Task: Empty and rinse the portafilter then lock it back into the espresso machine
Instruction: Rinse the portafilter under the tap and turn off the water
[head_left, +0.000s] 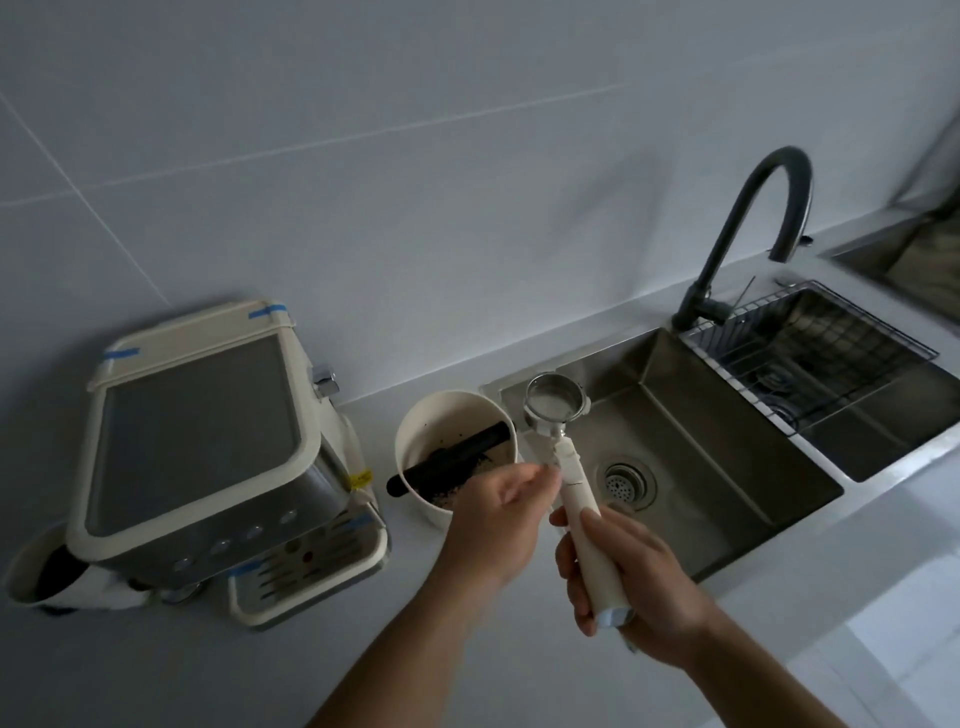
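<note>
My right hand (631, 587) grips the cream handle of the portafilter (555, 402), whose metal basket faces up over the left rim of the sink (675, 415). The basket looks pale inside. My left hand (498, 514) touches the handle's neck just below the basket with its fingertips. The cream espresso machine (208, 447) stands on the counter at the left, its drip tray at the front. A cream knock box (454, 457) with a black bar and dark grounds inside sits between the machine and the sink.
A dark curved faucet (748, 228) rises behind the sink. A wire rack (810, 343) sits in the sink's right part. The drain (626, 480) lies near the portafilter handle. A cream cup (41, 571) stands left of the machine.
</note>
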